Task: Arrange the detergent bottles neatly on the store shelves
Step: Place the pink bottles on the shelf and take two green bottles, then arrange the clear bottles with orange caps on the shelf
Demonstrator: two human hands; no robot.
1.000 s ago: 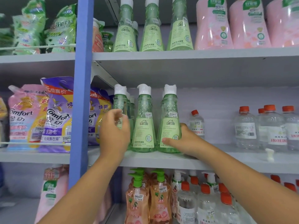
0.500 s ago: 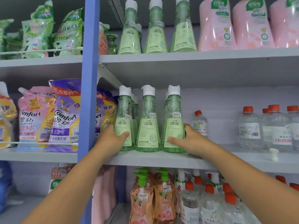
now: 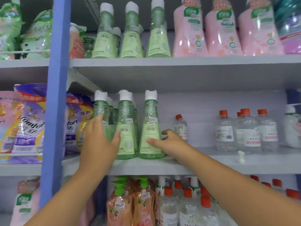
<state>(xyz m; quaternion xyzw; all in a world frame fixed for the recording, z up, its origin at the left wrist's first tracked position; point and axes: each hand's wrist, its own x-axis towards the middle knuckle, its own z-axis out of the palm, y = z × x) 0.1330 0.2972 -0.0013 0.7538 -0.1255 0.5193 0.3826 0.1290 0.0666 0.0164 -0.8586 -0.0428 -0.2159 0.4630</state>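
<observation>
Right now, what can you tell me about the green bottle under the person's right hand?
The green bottle is clear green plastic, narrow at the neck and wide at the base, with a white cap, a pale green label and a small price sticker. It stands upright at the front of the middle shelf, rightmost of three alike, close beside its neighbour. The right hand grips its lower right side, thumb across the label and fingers curled behind.

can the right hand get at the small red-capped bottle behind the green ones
Probably yes. The right hand is already beside the small red-capped bottle, with open shelf to its right and nothing between them; it is curled round the rightmost green bottle.
</observation>
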